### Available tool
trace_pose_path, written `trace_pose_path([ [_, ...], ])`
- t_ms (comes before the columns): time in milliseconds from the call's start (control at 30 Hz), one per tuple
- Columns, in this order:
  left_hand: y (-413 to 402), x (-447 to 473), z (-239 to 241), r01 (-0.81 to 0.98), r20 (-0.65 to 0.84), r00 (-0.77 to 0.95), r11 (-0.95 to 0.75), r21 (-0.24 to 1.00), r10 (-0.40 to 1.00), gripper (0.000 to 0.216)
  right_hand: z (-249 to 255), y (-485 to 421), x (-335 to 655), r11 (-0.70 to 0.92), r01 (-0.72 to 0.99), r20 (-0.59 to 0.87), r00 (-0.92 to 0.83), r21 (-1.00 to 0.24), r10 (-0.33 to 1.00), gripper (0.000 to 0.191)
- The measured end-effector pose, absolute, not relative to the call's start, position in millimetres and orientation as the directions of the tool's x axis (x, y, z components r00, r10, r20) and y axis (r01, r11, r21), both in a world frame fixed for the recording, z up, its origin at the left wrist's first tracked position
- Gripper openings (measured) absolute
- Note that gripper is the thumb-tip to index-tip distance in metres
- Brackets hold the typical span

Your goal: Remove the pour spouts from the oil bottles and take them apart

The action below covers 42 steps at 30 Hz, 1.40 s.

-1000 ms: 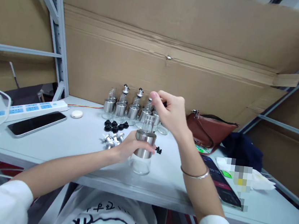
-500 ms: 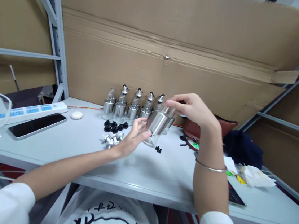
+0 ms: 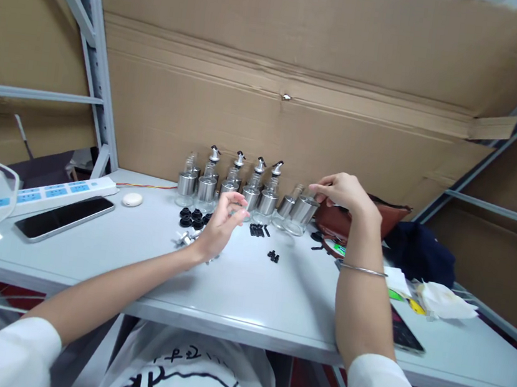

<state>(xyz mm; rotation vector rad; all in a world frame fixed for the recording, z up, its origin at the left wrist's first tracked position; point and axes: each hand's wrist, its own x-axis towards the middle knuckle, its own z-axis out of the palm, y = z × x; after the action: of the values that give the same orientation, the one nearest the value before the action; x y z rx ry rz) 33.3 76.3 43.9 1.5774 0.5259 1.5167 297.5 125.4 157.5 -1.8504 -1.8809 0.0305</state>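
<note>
My right hand (image 3: 342,194) pinches the neck of a glass bottle with a steel band (image 3: 303,214), which stands on the white table (image 3: 274,296) at the right end of a row of similar bottles (image 3: 231,185), some fitted with spouts. My left hand (image 3: 221,221) hovers over the table with its fingers loosely curled and apart, holding nothing. It is just above the loose silver spouts (image 3: 186,238) and near the black caps (image 3: 194,215). Small black pieces (image 3: 273,257) lie between my hands.
A phone (image 3: 65,214), a power strip (image 3: 42,189) and a white round puck (image 3: 132,199) lie at the left. A brown bag (image 3: 369,214), dark cloth (image 3: 420,254), another phone (image 3: 403,338) and tissue (image 3: 443,301) are at the right. Cardboard backs the shelf.
My right hand took the bottle from my left hand and carried it back and right to the end of the row. My left hand let go and opened.
</note>
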Motion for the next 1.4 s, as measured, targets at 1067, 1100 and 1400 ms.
trace_pose_path([
  [1067,100,3,53,0.399,0.773,0.517,-0.903,0.162,0.368,0.015,123,170,278,0.348,0.809,0.609,0.016,-0.475,0.793,0.026],
  [1100,100,4,52,0.383,0.765,0.473,-0.884,0.268,0.438,0.016,127,162,264,0.460,0.721,0.630,-0.041,-0.519,0.775,0.027],
  [1400,113,19,43,-0.148,0.400,0.286,-0.373,0.916,0.870,0.048,69,95,153,0.789,0.471,0.670,-0.440,-0.395,0.598,0.021],
])
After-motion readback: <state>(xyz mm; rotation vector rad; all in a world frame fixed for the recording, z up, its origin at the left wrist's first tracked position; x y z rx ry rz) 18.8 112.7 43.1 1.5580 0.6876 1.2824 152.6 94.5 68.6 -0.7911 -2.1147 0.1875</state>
